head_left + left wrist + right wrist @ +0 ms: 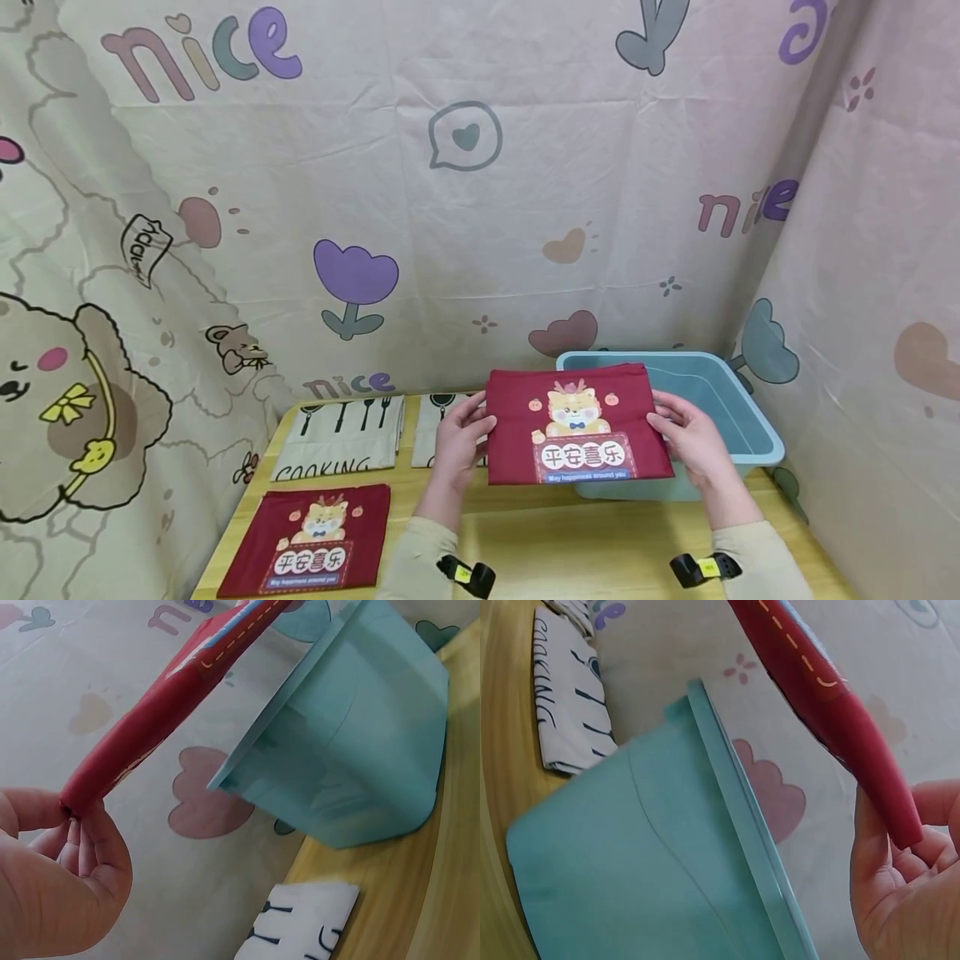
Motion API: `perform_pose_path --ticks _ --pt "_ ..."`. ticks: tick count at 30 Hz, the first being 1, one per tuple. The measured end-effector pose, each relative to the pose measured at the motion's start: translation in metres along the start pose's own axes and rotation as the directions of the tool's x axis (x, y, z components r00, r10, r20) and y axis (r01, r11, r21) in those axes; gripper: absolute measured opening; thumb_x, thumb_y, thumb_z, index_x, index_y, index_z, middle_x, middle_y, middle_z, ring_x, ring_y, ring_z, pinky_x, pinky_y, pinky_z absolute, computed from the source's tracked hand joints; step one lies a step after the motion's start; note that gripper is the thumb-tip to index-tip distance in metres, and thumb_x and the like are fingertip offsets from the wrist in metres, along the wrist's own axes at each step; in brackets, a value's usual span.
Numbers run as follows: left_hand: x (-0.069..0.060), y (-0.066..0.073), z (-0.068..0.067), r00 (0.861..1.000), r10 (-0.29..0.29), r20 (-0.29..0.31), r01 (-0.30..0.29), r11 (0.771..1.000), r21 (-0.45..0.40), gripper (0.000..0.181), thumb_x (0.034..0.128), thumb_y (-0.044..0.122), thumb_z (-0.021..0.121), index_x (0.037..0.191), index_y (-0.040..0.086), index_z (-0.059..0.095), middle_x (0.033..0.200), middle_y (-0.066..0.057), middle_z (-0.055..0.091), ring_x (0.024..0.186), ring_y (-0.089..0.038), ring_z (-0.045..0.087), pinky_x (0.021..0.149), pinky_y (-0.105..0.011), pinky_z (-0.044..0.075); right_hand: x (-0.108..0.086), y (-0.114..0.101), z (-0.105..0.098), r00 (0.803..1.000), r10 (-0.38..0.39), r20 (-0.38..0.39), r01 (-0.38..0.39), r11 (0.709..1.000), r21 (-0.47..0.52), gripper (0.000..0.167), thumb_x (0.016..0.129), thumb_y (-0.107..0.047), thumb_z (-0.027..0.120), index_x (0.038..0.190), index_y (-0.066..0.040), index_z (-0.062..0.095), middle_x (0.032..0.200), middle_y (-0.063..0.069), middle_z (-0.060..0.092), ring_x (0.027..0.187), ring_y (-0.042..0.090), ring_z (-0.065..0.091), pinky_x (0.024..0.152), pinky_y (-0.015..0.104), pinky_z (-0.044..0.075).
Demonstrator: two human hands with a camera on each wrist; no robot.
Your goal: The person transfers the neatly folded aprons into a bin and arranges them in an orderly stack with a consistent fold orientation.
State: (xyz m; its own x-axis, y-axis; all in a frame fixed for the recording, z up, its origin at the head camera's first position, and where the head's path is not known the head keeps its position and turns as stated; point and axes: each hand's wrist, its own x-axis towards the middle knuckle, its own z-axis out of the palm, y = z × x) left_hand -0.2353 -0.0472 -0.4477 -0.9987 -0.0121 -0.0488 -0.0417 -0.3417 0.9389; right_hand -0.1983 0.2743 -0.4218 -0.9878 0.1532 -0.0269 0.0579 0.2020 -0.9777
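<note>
A folded red cloth (513, 433) with a cartoon animal, Chinese characters and "May happiness around you" printed on it is held up between both hands, its printed face toward me. My left hand (459, 437) pinches its left edge between thumb and fingers, as the left wrist view also shows. At the opposite edge, my right hand (696, 442) grips it the same way. The cloth hangs above the table, in front of a light blue plastic bin (761, 446) and partly hiding it. A matching folded red cloth (251, 550) lies flat at the table's front left.
Behind that second red cloth lies a folded white cloth (341, 437) printed with utensils and "COOKING". Another white cloth (425, 429) beside it is partly covered by my left hand. A printed curtain (465, 250) hangs behind the wooden table (540, 542) and along both sides.
</note>
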Motion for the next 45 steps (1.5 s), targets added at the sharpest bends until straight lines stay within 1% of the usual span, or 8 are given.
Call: perform_pose_path --ticks 5,14,21,27,35,38,41,45 --pt "0.003 -0.002 0.017 1.000 -0.005 -0.007 0.005 1.000 -0.015 0.048 0.0897 -0.005 0.064 0.137 0.002 0.058 0.101 -0.006 0.064 0.081 -0.012 0.062 0.065 -0.028 0.053 0.003 0.000 -0.013 1.000 0.008 -0.023 -0.008 1.000 -0.006 0.059 0.101 -0.019 0.057 0.151 0.001 0.034 0.114 0.004 0.051 0.093 0.007 0.055 0.075 0.029 0.057" --pt "0.009 -0.003 0.049 1.000 -0.014 -0.008 0.014 1.000 -0.011 0.047 0.0895 -0.006 0.064 0.135 0.005 0.061 0.105 -0.010 0.066 0.082 -0.015 0.063 0.066 -0.031 0.055 0.011 0.003 -0.036 0.998 0.029 -0.050 -0.032 0.998 -0.051 0.064 0.102 -0.026 0.056 0.154 -0.001 0.030 0.125 0.014 0.047 0.099 0.012 0.051 0.076 0.027 0.056" --pt "0.014 -0.001 0.075 1.000 -0.002 -0.006 0.003 1.000 0.011 0.046 0.0881 -0.008 0.063 0.132 0.003 0.062 0.103 -0.012 0.066 0.081 -0.016 0.063 0.064 -0.030 0.055 0.022 0.004 -0.056 0.997 0.026 -0.077 -0.032 0.996 -0.079 0.062 0.102 -0.027 0.055 0.152 0.002 0.031 0.110 -0.004 0.053 0.092 0.006 0.053 0.075 0.024 0.056" --pt "0.021 -0.002 0.096 1.000 -0.009 -0.009 0.010 1.000 0.024 0.044 0.0874 -0.010 0.063 0.129 0.004 0.065 0.099 -0.010 0.064 0.083 -0.017 0.062 0.068 -0.034 0.056 0.030 0.005 -0.070 0.994 0.027 -0.107 -0.039 0.992 -0.119 0.062 0.102 -0.028 0.054 0.151 0.002 0.032 0.113 -0.002 0.052 0.094 0.009 0.050 0.073 0.021 0.055" --pt "0.033 -0.006 0.116 0.998 -0.030 -0.046 0.033 0.997 0.067 0.040 0.0865 -0.010 0.064 0.123 0.006 0.070 0.095 -0.009 0.064 0.078 -0.018 0.063 0.068 -0.035 0.057 0.039 0.007 -0.085 0.993 0.036 -0.117 -0.048 0.993 -0.104 0.062 0.102 -0.027 0.054 0.150 0.004 0.032 0.097 -0.018 0.051 0.090 0.005 0.050 0.073 0.019 0.053" --pt "0.036 -0.007 0.122 0.998 -0.029 -0.049 0.033 0.996 0.089 0.039 0.0865 -0.011 0.064 0.121 0.005 0.071 0.093 -0.008 0.065 0.076 -0.016 0.064 0.066 -0.032 0.057 0.043 0.007 -0.089 0.991 0.045 -0.123 -0.060 0.991 -0.117 0.062 0.102 -0.027 0.054 0.151 0.004 0.031 0.103 -0.012 0.052 0.092 0.007 0.050 0.072 0.020 0.053" --pt "0.039 -0.006 0.127 0.998 -0.036 -0.048 0.041 0.994 0.102 0.038 0.0861 -0.010 0.065 0.120 0.005 0.072 0.092 -0.007 0.066 0.075 -0.016 0.064 0.064 -0.030 0.056 0.047 0.008 -0.093 0.989 0.068 -0.128 -0.085 0.988 -0.126 0.063 0.103 -0.027 0.053 0.152 0.003 0.028 0.119 0.006 0.052 0.098 0.014 0.048 0.071 0.021 0.054" --pt "0.041 -0.007 0.132 0.997 -0.048 -0.059 0.056 0.989 0.134 0.036 0.0869 -0.008 0.066 0.119 0.006 0.073 0.092 -0.006 0.067 0.076 -0.017 0.064 0.064 -0.029 0.056 0.051 0.008 -0.097 0.985 0.104 -0.137 -0.122 0.984 -0.130 0.063 0.103 -0.029 0.052 0.153 0.001 0.027 0.139 0.027 0.038 0.106 0.024 0.046 0.070 0.024 0.055"
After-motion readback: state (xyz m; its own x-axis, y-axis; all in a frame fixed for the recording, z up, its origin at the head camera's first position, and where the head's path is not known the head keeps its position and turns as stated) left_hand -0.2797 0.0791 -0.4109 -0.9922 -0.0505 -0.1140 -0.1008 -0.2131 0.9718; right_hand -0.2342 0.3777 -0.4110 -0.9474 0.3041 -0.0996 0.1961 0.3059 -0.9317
